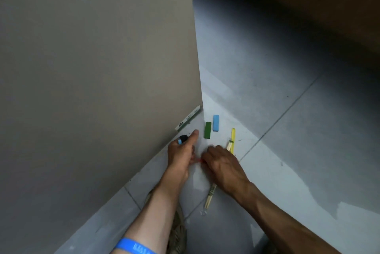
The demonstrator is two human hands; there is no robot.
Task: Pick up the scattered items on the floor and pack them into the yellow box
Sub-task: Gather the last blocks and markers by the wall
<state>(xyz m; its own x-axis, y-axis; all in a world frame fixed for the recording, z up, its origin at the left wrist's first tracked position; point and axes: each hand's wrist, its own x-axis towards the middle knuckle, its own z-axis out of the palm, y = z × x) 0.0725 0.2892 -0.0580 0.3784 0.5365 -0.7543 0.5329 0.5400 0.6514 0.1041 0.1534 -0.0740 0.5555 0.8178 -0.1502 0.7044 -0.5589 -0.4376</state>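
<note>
My left hand (180, 156) is low over the floor by the wall, thumb pointing forward, and grips a small black and blue item (182, 139). My right hand (221, 163) is beside it, fingers curled down onto a thin red item (198, 160) that shows between the two hands. Just beyond them a green block (207, 130) and a light blue block (216, 123) lie on the floor. A yellow stick (233, 135) lies to the right. Wrapped chopsticks (210, 194) run under my right hand. The yellow box is out of view.
A tall grey-brown panel (92, 69) fills the left side, with a white and green flat packet (188, 118) leaning at its foot. Grey floor tiles (287, 130) spread to the right. My sandalled foot (180, 229) is under my left forearm.
</note>
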